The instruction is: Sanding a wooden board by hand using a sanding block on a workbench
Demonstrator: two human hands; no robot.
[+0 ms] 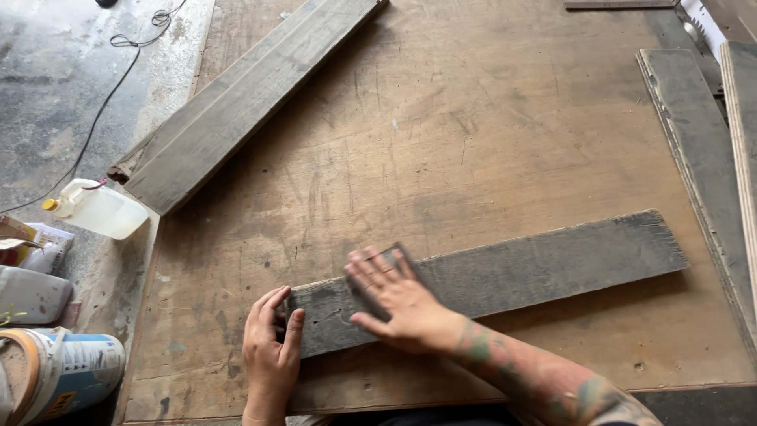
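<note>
A weathered grey plank (536, 264) lies across the near part of a brown plywood worktop (473, 118), running from lower left up to the right. My left hand (272, 339) grips the plank's left end, fingers curled over the end edge. My right hand (398, 296) lies flat on top of the plank just right of it, fingers spread, pressing down a dark sheet that looks like sandpaper (400, 254). Only the sheet's edges show around my fingers. My tattooed right forearm comes in from the lower right.
A longer grey board (236, 102) lies diagonally at the worktop's upper left, overhanging the edge. Two more boards (694, 134) run along the right side. On the concrete floor at left are a white jug with a yellow cap (98, 209), a bucket (63, 371) and a black cable (102, 102).
</note>
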